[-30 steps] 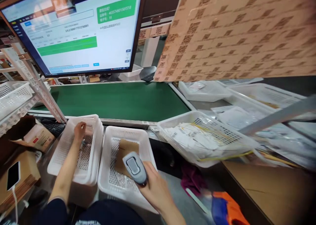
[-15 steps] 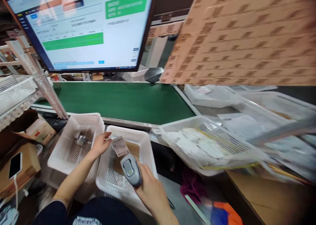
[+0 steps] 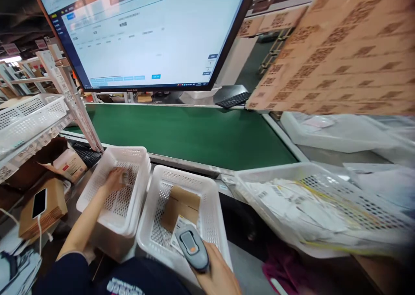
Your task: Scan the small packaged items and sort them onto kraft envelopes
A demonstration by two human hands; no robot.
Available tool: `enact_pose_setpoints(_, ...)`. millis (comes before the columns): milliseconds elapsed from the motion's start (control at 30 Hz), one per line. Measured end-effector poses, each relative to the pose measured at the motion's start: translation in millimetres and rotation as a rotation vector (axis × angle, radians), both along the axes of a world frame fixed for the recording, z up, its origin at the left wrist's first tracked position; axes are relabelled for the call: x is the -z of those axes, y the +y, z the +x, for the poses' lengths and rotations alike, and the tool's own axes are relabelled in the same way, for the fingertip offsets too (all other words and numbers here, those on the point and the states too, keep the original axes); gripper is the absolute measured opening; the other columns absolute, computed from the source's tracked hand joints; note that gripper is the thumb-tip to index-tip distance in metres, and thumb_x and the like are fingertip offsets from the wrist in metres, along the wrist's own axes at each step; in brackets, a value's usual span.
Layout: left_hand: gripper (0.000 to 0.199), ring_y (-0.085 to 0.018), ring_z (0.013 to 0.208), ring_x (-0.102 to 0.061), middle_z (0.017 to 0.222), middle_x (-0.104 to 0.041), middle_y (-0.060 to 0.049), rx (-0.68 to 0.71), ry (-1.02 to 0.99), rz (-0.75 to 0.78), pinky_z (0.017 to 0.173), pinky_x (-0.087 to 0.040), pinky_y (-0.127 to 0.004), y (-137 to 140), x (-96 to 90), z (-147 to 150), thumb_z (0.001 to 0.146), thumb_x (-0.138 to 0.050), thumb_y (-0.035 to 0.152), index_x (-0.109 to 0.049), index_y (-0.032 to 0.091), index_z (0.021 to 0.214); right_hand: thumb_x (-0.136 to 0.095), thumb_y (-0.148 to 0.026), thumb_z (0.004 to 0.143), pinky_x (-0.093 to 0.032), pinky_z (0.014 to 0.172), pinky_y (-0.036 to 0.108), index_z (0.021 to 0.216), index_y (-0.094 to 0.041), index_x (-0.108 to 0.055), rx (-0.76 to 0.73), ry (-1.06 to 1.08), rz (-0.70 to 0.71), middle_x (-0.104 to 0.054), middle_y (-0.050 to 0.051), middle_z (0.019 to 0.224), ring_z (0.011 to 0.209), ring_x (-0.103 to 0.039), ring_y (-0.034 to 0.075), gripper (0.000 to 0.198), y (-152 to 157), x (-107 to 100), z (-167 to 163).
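White plastic baskets sit before a green conveyor: the left hand (image 3: 114,180) reaches into the left basket (image 3: 113,191), fingers closed on a small item; the right hand (image 3: 218,274) grips a grey scanner (image 3: 192,247) over the right basket (image 3: 181,219).

The monitor (image 3: 145,31) is showing a software window with lines of small text and blue buttons, all too blurred to read. The cardboard sheets (image 3: 340,57) hanging at upper right are carrying rows of printed square codes, none legible. The white slip (image 3: 177,230) lying in the centre basket (image 3: 214,208) is bearing print too small to read. Papers in the right basket (image 3: 372,204) are showing barcodes and unreadable print. White lettering on the dark garment (image 3: 125,286) is appearing partly cut off and illegible.
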State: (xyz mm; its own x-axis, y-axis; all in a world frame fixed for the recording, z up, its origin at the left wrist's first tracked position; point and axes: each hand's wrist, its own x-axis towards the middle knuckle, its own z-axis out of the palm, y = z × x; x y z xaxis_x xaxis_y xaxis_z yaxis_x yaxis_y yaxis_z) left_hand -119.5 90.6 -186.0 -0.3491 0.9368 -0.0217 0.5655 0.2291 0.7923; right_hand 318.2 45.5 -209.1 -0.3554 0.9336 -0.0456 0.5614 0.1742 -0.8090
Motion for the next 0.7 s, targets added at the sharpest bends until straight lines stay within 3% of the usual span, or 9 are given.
enact_pose_setpoints(100, 0.068, -0.032, 0.131, -0.063, 0.139, -0.067, -0.014, -0.061, -0.198, 0.132, 0.119, -0.048, -0.049, 4, -13.1, 22, 0.072, -0.085, 0.030, -0.061, 0.019, 0.135, -0.061, -0.040, 0.087, -0.057, 0.094, 0.039, 0.127, -0.017, -0.066, -0.131, 0.048, 0.035, -0.069, 0.014, 0.118, 0.110, -0.071, 0.031, 0.047, 16, -20, -10)
enact_pose_setpoints(167, 0.067, -0.030, 0.122, -0.067, 0.141, -0.067, -0.016, -0.093, -0.559, 0.202, 0.110, -0.055, -0.046, 1, -23.8, 46, 0.082, -0.073, 0.058, -0.059, 0.019, 0.135, -0.063, -0.039, 0.089, -0.057, 0.092, 0.037, 0.127, -0.016, -0.066, -0.190, 0.064, 0.065, -0.067, 0.014, 0.116, 0.107, -0.070, 0.030, 0.044, 24, -35, -16)
enact_pose_setpoints(267, 0.073, -0.028, 0.105, -0.070, 0.130, -0.073, -0.018, -0.100, -1.141, 0.120, 0.099, -0.058, -0.044, -5, -36.8, 91, 0.087, -0.056, 0.081, -0.069, 0.017, 0.119, -0.062, -0.036, 0.092, -0.056, 0.087, 0.035, 0.123, -0.017, -0.066, -0.214, 0.112, 0.097, -0.066, 0.011, 0.110, 0.099, -0.068, 0.026, 0.037, 31, -64, -24)
enact_pose_setpoints(333, 0.072, -0.026, 0.094, -0.070, 0.118, -0.075, -0.018, -0.084, -1.323, -0.005, 0.091, -0.059, -0.042, -6, -41.6, 122, 0.088, -0.054, 0.083, -0.072, 0.016, 0.110, -0.061, -0.032, 0.090, -0.055, 0.086, 0.034, 0.125, -0.017, -0.065, -0.220, 0.139, 0.099, -0.065, 0.010, 0.112, 0.101, -0.068, 0.025, 0.038, 31, -81, -30)
enact_pose_setpoints(433, 0.062, -0.022, 0.085, -0.069, 0.105, -0.076, -0.017, -0.114, -1.516, -0.135, 0.082, -0.059, -0.036, -3, -43.6, 158, 0.094, -0.054, 0.074, -0.073, 0.015, 0.101, -0.058, -0.024, 0.086, -0.055, 0.087, 0.035, 0.136, -0.019, -0.061, -0.204, 0.089, 0.094, -0.065, 0.011, 0.120, 0.107, -0.069, 0.027, 0.051, 30, -96, -36)
enact_pose_setpoints(533, 0.058, -0.019, 0.080, -0.069, 0.098, -0.077, -0.015, -0.187, -1.641, -0.199, 0.076, -0.059, -0.030, 4, -39.4, 179, 0.103, -0.047, 0.064, -0.074, 0.013, 0.098, -0.056, -0.020, 0.083, -0.054, 0.083, 0.037, 0.144, -0.022, -0.058, -0.171, -0.044, 0.091, -0.065, 0.011, 0.120, 0.104, -0.071, 0.029, 0.061, 29, -94, -35)
enact_pose_setpoints(633, 0.058, -0.018, 0.080, -0.070, 0.097, -0.077, -0.014, -0.203, -1.592, -0.222, 0.075, -0.059, -0.029, 6, -24.0, 190, 0.103, -0.049, 0.065, -0.074, 0.013, 0.100, -0.056, -0.021, 0.083, -0.054, 0.081, 0.038, 0.140, -0.021, -0.061, -0.138, -0.080, 0.086, -0.067, 0.011, 0.117, 0.102, -0.072, 0.030, 0.057, 28, -81, -25)
enact_pose_setpoints(700, 0.056, -0.021, 0.085, -0.072, 0.099, -0.076, -0.013, -0.181, -1.446, -0.256, 0.082, -0.060, -0.033, 0, -7.7, 195, 0.093, -0.064, 0.070, -0.074, 0.015, 0.099, -0.056, -0.025, 0.083, -0.055, 0.086, 0.039, 0.133, -0.020, -0.063, -0.136, -0.017, 0.071, -0.069, 0.013, 0.119, 0.108, -0.072, 0.031, 0.052, 25, -67, -14)
